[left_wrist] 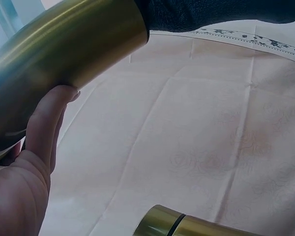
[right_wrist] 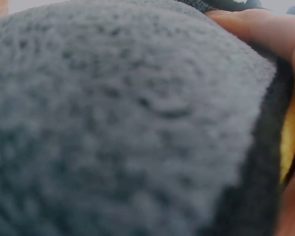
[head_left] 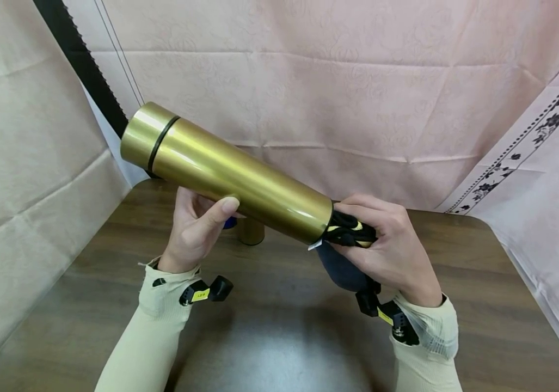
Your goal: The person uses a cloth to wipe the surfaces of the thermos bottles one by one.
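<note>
A gold thermos bottle (head_left: 240,169) with a black ring below its lid is held up at a slant over the table, lid end up at the left. My left hand (head_left: 188,234) grips it from below, thumb on the near side and the other fingers hidden behind. At the bottle's lower right end, my right hand (head_left: 392,245) holds a bunched dark grey cloth (head_left: 342,269) with black and yellow edges against the base. This cloth (right_wrist: 128,128) fills most of the right wrist view. A small white tag (head_left: 315,245) sticks out there.
Behind the raised bottle, another gold bottle (head_left: 251,232) stands on the brown wooden table (head_left: 269,310), with a small blue thing (head_left: 230,222) beside it. Pale pink fabric (head_left: 338,103) hangs behind the table, and more fabric lines both sides.
</note>
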Demonstrator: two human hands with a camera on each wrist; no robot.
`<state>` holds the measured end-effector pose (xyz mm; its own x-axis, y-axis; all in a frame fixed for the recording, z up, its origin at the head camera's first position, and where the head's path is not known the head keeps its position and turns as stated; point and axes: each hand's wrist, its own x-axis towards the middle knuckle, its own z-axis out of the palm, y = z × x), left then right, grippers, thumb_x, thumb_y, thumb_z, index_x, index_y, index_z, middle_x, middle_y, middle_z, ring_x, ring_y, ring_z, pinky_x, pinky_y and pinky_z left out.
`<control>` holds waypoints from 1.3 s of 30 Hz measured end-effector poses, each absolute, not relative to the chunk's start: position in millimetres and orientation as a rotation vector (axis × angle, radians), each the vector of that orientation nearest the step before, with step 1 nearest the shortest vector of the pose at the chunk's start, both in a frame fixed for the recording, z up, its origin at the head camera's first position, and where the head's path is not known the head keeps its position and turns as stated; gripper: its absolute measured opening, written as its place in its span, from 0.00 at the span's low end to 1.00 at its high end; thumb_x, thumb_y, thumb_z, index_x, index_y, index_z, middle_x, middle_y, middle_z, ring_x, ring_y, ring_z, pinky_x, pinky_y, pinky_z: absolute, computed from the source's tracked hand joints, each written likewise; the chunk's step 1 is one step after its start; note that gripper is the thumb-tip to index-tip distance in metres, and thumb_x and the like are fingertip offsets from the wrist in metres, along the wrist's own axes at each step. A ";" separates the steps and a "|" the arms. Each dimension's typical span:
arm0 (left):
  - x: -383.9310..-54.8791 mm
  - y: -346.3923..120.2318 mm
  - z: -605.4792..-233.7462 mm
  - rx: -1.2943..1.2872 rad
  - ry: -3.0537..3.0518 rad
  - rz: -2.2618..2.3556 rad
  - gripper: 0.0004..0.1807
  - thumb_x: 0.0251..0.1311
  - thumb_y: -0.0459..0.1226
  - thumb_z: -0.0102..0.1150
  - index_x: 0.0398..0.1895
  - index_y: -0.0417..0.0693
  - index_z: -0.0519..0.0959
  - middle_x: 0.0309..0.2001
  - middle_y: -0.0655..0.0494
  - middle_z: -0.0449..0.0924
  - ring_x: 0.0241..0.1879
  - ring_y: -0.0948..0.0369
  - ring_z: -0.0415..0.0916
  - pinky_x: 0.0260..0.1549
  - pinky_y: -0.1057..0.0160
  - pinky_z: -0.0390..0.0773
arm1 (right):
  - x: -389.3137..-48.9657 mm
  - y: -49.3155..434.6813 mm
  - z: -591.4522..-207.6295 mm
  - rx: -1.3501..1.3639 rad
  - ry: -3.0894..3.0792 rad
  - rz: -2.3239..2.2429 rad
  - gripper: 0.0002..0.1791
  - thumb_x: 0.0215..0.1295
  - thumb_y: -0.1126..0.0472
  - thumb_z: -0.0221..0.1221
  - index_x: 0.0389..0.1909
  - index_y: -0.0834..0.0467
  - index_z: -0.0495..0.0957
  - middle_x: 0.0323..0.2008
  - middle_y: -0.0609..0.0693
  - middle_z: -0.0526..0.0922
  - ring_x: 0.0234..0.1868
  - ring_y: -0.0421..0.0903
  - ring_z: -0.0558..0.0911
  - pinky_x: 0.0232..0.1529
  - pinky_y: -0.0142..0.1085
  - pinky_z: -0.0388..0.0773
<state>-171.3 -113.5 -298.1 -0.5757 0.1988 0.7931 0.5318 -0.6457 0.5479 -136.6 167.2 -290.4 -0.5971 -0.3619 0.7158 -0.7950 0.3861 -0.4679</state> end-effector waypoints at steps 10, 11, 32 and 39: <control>-170.2 -114.4 -300.0 -1.298 -1.260 -2.305 0.15 0.67 0.28 0.61 0.55 0.46 0.73 0.45 0.55 0.84 0.39 0.62 0.85 0.40 0.65 0.86 | -136.5 166.8 -293.5 1.000 -2.141 1.131 0.18 0.49 0.70 0.75 0.43 0.59 0.88 0.41 0.50 0.87 0.41 0.39 0.84 0.47 0.24 0.78; -170.1 -114.4 -300.0 -1.297 -1.269 -2.300 0.15 0.67 0.29 0.61 0.55 0.47 0.74 0.45 0.56 0.84 0.39 0.63 0.85 0.39 0.65 0.86 | -136.7 166.8 -293.7 0.998 -2.141 1.128 0.18 0.49 0.70 0.75 0.43 0.59 0.88 0.41 0.50 0.87 0.41 0.39 0.84 0.47 0.23 0.78; -170.1 -113.9 -299.8 -1.273 -1.276 -2.311 0.14 0.66 0.29 0.62 0.52 0.47 0.74 0.43 0.57 0.85 0.38 0.64 0.86 0.39 0.65 0.86 | -136.9 167.2 -292.4 0.981 -2.170 1.104 0.18 0.49 0.69 0.75 0.43 0.59 0.88 0.42 0.50 0.87 0.42 0.39 0.84 0.47 0.23 0.77; -169.4 -114.9 -297.7 -1.272 -1.278 -2.309 0.14 0.66 0.28 0.62 0.52 0.47 0.75 0.42 0.57 0.85 0.38 0.64 0.85 0.39 0.65 0.86 | -137.9 167.8 -291.4 0.990 -2.162 1.097 0.18 0.49 0.69 0.75 0.43 0.59 0.88 0.41 0.50 0.88 0.41 0.39 0.84 0.47 0.23 0.77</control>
